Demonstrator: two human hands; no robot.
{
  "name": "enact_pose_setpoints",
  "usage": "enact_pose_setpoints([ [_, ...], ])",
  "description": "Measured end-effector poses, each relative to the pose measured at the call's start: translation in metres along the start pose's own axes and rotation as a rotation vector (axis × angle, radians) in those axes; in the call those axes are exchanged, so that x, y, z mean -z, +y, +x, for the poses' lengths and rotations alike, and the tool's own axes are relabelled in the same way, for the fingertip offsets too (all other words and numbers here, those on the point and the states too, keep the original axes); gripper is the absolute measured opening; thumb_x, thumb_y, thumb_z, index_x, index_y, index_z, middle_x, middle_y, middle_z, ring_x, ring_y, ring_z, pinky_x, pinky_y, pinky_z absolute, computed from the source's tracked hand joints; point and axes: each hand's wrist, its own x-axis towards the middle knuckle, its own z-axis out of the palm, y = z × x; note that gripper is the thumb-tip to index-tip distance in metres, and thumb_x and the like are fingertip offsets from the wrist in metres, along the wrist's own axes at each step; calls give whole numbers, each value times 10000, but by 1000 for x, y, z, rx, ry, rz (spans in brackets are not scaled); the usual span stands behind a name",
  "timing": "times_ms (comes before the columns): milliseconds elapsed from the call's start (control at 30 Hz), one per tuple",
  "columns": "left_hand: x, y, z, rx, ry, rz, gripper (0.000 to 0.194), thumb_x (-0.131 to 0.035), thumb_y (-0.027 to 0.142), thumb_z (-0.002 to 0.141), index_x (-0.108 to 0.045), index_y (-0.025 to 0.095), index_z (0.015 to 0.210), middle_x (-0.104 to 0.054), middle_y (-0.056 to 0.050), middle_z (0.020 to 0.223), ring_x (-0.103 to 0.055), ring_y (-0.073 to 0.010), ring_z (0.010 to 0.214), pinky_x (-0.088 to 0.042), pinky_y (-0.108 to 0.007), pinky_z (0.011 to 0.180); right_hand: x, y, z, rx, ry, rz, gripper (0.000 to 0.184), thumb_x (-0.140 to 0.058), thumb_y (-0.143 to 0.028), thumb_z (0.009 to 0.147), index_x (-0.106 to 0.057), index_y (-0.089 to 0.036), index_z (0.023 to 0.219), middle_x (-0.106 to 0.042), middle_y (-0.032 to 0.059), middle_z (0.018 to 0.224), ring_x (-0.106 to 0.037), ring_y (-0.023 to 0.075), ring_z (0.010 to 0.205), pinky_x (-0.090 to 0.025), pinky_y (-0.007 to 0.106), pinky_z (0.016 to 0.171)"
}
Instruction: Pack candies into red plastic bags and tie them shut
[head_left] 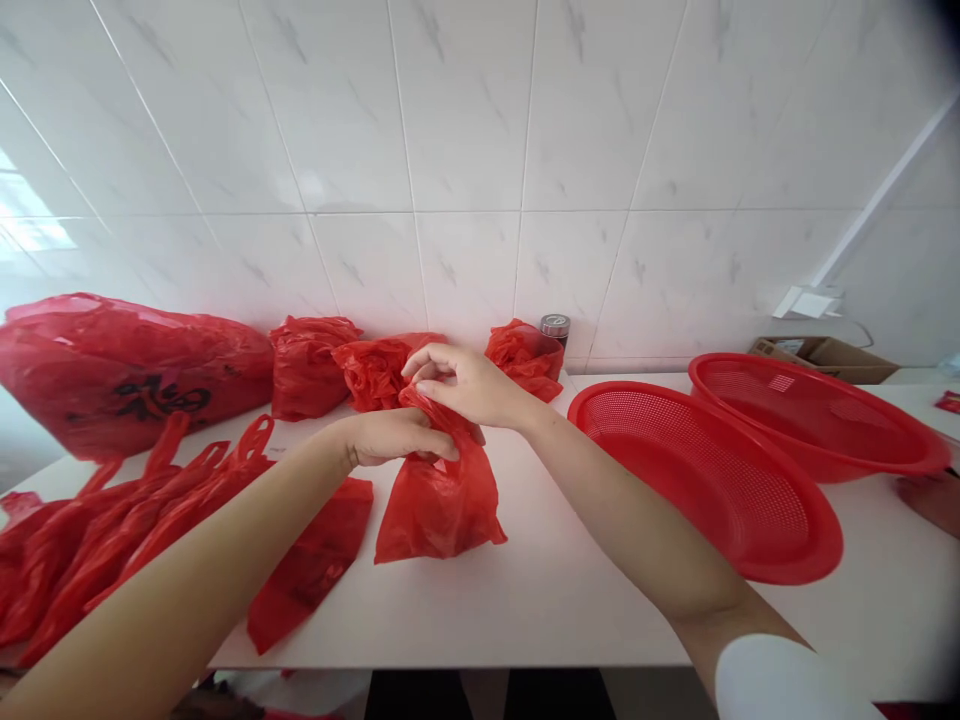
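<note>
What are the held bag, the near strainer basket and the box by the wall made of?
Held bag: thin plastic film, probably polyethylene; crinkled, semi-translucent, slight sheen.
Near basket: likely molded plastic, smooth satin red; even perforations and a rolled-looking rim.
Box: looks like cardboard, matte brown, open top with thin flat walls. Too distant to tell if corrugated.

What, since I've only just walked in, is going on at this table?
A person has both bare hands on a red plastic bag, the left hand and right hand gathered at its top. More red bags with loop handles lie to the left. To the right sit a red perforated basket and a second red basket, with someone else's hand near it.
</note>
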Motion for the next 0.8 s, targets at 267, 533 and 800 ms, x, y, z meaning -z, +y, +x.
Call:
enact_pose_setpoints([
  [267, 1, -19, 5, 49, 127, -291, 412, -506, 515, 867, -684, 161, 755, -303, 49, 540, -203, -79, 462, -223, -229, 429, 6, 26, -28, -142, 60, 84, 194, -549, -270, 892, -617, -219, 1067, -651, 32, 1041, -615, 136, 907, -509, 320, 818],
  [533, 8, -27, 1, -186, 242, -243, 207, -651, 365, 809, -711, 168, 786, -617, -38, 751, -511, -129, 679, -415, -265, 653, -1, 4, -67, -163, 98, 146, 117, -613, -315, 859, -638, -209, 902, -655, -1, 862, -587, 117, 741, -472, 255, 677],
  [800, -16, -26, 7, -235, 401, 311, 111, -538, 148, 738, -625, 204, 778, -573, 20, 698, -496, -128, 616, -385, -260, 592, -27, 53, -52, -203, 266, 296, 293, -424, -393, 956, -619, -219, 1086, -648, 23, 1006, -581, 152, 981, -444, 297, 883],
])
